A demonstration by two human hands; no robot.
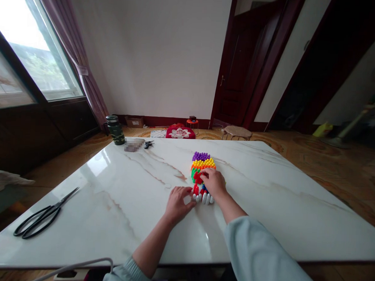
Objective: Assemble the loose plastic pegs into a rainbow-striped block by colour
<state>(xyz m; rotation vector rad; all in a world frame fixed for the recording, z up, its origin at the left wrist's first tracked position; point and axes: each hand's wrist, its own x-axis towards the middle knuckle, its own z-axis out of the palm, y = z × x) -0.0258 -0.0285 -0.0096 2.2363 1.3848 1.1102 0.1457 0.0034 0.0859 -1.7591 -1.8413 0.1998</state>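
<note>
A block of colourful plastic pegs (202, 162) stands on the white marble table (265, 200), in rows of purple, yellow, orange, green, red, blue and white. My right hand (214, 183) lies over the red and blue rows, its fingers curled on a red peg. My left hand (177, 204) rests on the table at the block's near left corner, fingers bent and touching the white pegs at the front edge.
Black scissors (41, 216) lie near the table's left front edge. A dark green bottle (115, 130), a blurred small object (133, 145) and keys (148, 144) sit at the far left corner. A white cable (78, 266) runs along the near edge. Stools and a red cushion (180, 133) are on the floor beyond.
</note>
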